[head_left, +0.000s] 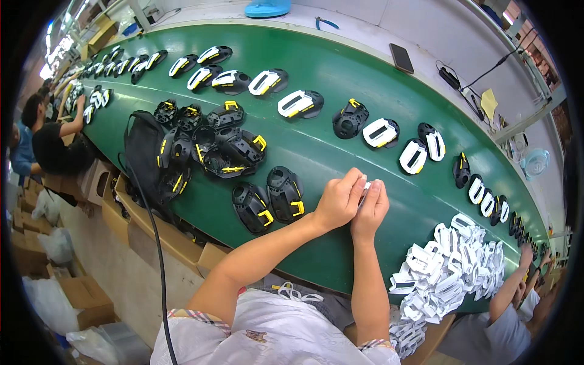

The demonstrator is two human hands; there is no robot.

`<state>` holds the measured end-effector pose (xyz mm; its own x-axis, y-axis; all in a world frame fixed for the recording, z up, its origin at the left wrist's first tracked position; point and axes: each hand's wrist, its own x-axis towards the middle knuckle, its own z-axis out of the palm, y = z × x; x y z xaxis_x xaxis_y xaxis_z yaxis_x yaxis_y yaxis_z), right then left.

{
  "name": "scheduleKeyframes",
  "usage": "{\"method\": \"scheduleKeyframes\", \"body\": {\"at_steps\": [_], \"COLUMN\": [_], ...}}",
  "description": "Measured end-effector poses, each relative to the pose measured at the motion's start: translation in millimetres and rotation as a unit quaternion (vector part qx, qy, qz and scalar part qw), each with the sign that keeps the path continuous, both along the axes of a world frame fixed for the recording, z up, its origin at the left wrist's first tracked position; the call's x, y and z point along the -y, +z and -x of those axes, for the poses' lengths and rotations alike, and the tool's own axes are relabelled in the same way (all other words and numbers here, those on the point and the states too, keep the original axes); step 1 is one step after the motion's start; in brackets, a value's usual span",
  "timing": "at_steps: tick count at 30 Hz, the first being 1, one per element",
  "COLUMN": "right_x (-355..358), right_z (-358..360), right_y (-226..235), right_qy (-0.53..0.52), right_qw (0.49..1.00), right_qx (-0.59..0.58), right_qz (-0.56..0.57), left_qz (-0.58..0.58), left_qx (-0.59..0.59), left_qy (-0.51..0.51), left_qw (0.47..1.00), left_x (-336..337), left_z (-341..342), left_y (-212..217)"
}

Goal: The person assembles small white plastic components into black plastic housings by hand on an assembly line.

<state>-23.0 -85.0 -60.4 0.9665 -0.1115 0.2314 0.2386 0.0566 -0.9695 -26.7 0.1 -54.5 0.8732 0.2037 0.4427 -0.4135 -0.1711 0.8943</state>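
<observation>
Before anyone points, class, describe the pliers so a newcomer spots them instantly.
Beyond the green workbench runs a pale shelf. On it, between the broad blue object and the dark phone, lie the pliers, set apart by slim blue handles.

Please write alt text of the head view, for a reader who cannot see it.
A person's left hand and right hand meet around a small, mostly hidden white piece above a green worktable. Black shells with yellow parts lie to the left, a pile of white pieces to the right. Farther off stretches a line of shells, many white-covered.
</observation>
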Motion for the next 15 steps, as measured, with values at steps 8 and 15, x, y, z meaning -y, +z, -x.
{"method": "scheduleKeyframes", "body": {"at_steps": [8, 15], "right_x": [0.1, 0.1], "right_z": [-0.2, -4.1], "right_y": [0.7, -5.2], "right_qy": [-0.007, -0.009], "right_qw": [0.998, 0.994], "right_qx": [0.024, 0.026], "right_qz": [0.055, 0.102], "left_qz": [-0.001, -0.025], "left_qx": [0.003, 0.002], "left_qy": [-0.007, -0.002], "left_qw": [1.0, 1.0], "left_x": [-0.8, -3.4], "left_z": [-2.4, -3.6], "left_y": [2.3, -1.1]}}
